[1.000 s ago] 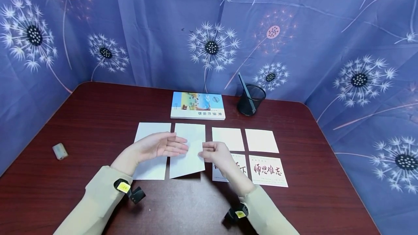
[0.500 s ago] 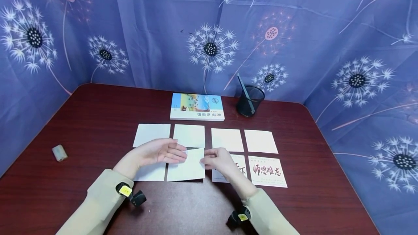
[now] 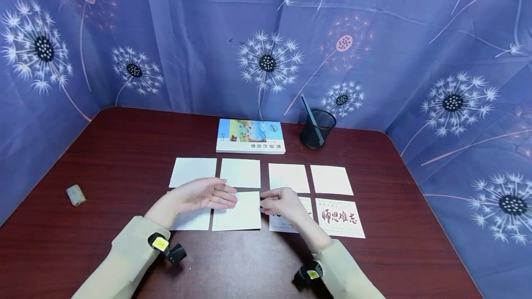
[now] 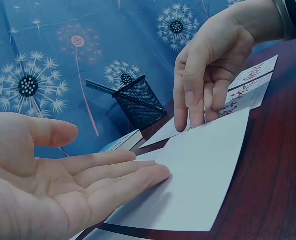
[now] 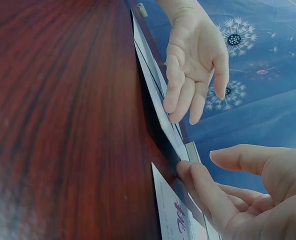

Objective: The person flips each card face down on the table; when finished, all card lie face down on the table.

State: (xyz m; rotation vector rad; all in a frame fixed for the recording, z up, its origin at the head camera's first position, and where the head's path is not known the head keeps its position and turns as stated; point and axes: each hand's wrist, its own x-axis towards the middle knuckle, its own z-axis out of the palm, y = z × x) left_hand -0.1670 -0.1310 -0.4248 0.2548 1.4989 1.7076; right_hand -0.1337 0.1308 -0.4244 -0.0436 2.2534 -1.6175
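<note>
A blank white card [image 3: 237, 216] lies in the front row, its lower edge slightly raised from the table. My left hand [image 3: 208, 194] reaches over its left part, palm turned sideways with straight fingers, fingertips close to the card in the left wrist view. At the card's right edge is my right hand [image 3: 282, 204], its fingertips beside the edge. In the right wrist view the right thumb [image 5: 233, 156] stands apart from the fingers, with nothing pinched between. Another white card [image 3: 191, 220] is partly hidden under my left hand. My right hand partly covers a card with red writing [image 3: 287, 223].
Farther back lie several blank cards [image 3: 240, 173]. A second printed card [image 3: 340, 217] lies at the right. Behind them are a book [image 3: 250, 136] and a black mesh pen holder [image 3: 317, 129] with a blue stick in it. A small pale block [image 3: 76, 195] sits far left.
The white card between my hands was folded over toward me, showing a separate card behind, and has come down toward the table. My right fingers have let go of its edge; my left hand barely moved.
</note>
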